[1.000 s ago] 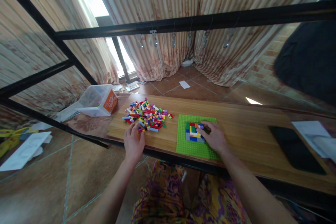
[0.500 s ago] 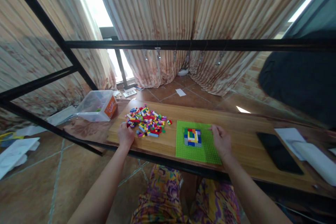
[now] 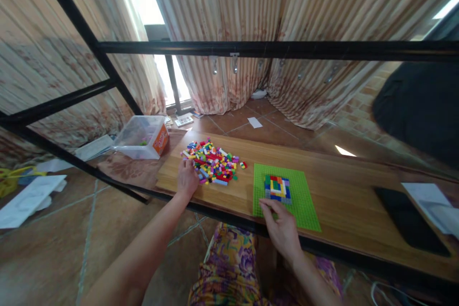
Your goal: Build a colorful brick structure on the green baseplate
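A loose pile of small toy building bricks (image 3: 215,160) in many colours lies toward the left of the wooden board. My left hand (image 3: 187,178) is at the pile's near left edge, fingers curled together among the bricks; what they hold is hidden. To the right lies a green studded baseplate (image 3: 303,210). On it stands a low square brick build (image 3: 278,188) with blue, grey, red, yellow and white bricks. Over the baseplate's near left part is my right hand (image 3: 281,224), thumb and fingertips pinched close to the build's front left corner. Anything between them is too small to make out.
A clear plastic box (image 3: 138,138) with an orange label stands beyond the board's left end. Toward the right of the wooden board (image 3: 344,201) lie a dark flat slab (image 3: 409,220) and white paper (image 3: 426,196). A black metal bar (image 3: 251,49) crosses ahead.
My right hand has moved from the baseplate's right edge leftward and nearer me, to the build's front left corner. My left hand stays at the pile. The camera view has shifted slightly.
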`<state>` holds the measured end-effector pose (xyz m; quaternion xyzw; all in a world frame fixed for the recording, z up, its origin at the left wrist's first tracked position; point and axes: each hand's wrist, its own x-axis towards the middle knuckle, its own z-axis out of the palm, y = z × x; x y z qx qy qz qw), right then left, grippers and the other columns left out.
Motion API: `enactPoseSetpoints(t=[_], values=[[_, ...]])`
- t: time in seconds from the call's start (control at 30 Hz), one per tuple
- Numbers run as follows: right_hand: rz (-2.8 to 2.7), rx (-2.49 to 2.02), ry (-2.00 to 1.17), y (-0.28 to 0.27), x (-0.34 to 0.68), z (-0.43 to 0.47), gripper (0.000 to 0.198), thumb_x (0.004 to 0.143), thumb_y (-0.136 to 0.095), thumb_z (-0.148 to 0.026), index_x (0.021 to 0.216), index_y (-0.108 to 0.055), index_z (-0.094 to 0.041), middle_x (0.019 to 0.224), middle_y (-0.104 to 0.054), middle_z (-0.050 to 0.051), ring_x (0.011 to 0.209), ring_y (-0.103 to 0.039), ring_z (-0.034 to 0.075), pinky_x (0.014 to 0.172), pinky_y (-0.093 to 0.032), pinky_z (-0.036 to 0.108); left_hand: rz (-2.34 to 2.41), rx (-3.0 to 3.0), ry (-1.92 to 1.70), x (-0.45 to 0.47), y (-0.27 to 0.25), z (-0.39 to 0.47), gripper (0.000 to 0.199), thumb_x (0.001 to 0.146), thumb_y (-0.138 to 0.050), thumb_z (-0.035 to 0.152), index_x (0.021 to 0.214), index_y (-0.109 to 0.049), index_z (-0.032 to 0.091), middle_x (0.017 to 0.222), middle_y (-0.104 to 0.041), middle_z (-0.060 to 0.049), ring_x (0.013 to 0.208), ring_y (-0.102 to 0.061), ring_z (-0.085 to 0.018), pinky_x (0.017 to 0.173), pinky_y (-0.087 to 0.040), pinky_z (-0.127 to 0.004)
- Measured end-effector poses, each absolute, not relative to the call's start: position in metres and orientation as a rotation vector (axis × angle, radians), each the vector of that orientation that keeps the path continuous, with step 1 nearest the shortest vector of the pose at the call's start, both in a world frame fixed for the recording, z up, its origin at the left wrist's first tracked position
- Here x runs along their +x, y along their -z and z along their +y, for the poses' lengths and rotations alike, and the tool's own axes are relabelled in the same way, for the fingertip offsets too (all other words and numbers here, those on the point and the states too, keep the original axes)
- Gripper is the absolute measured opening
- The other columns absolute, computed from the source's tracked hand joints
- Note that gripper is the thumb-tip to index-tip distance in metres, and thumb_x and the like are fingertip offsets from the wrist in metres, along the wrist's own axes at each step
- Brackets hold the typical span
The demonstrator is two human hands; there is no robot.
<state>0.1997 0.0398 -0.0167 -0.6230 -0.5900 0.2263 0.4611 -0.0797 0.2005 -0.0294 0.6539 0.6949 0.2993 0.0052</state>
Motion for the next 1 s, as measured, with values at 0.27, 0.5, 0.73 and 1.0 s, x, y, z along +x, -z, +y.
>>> enactPoseSetpoints(t=[0.27,0.5,0.73,1.0], values=[[-1.867,-1.428,-0.481,0.011,0.128,0.098,0.024,0.091,-0.044,-0.024,0.104,-0.065,-0.023,0.105,-0.065,0.007,0.099,-0.060,0.021,0.088,-0.047,0.035,2.560,1.785,-0.907,-0.074,0.017,0.188,0.049,0.086,-0.043,0.016,0.134,-0.048,0.015,0.141,-0.042,-0.021,0.126,-0.044,-0.036,0.099,-0.037,-0.055],[-2.076,-1.503,-0.300,0.018,0.105,0.138,0.019,0.091,-0.048,-0.022,0.098,-0.065,-0.022,0.101,-0.060,0.008,0.099,-0.054,0.023,0.086,-0.044,0.036,2.405,1.893,-0.834,-0.080,0.031,0.203,0.046,0.086,-0.040,0.013,0.130,-0.051,0.008,0.129,-0.057,-0.020,0.124,-0.049,-0.030,0.105,-0.035,-0.046],[-2.094,-1.536,-0.236,0.032,0.119,0.139,0.020,0.092,-0.046,-0.024,0.097,-0.065,-0.021,0.098,-0.060,0.008,0.093,-0.054,0.022,0.082,-0.043,0.034,2.290,1.919,-0.921,-0.084,0.036,0.204,0.042,0.081,-0.042,0.008,0.121,-0.057,0.011,0.118,-0.062,-0.016,0.114,-0.053,-0.027,0.103,-0.039,-0.040],[-1.968,-1.585,-0.146,0.028,0.131,0.145,0.024,0.088,-0.045,-0.020,0.101,-0.066,-0.021,0.099,-0.061,0.009,0.096,-0.053,0.024,0.086,-0.043,0.038,2.187,1.863,-1.034,-0.085,0.037,0.203,0.036,0.076,-0.047,0.006,0.107,-0.061,0.016,0.105,-0.064,-0.010,0.104,-0.054,-0.025,0.094,-0.045,-0.038]])
